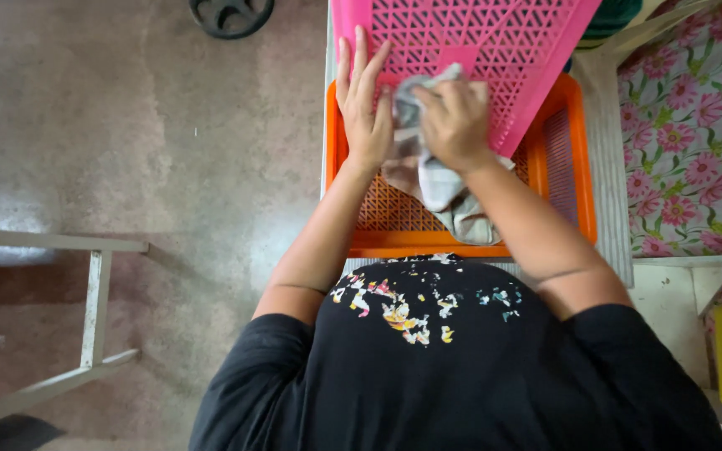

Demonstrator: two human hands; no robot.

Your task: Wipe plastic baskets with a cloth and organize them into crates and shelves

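Cloth [436,179], grey and crumpled, hangs from the right hand [455,124] down into the orange basket [582,167], whose near edge lies just beyond the person's black shirt [461,367]. That hand is bunched around the cloth's upper end and presses it against the slanted wall of the pink basket [511,42], which leans tilted over the orange one's far edge. Just beside it, the left hand [363,104] lies flat on the pink basket, fingers straight and slightly spread. Both baskets rest on a pale slatted table [613,192], beside a floral fabric [695,125] to the right.
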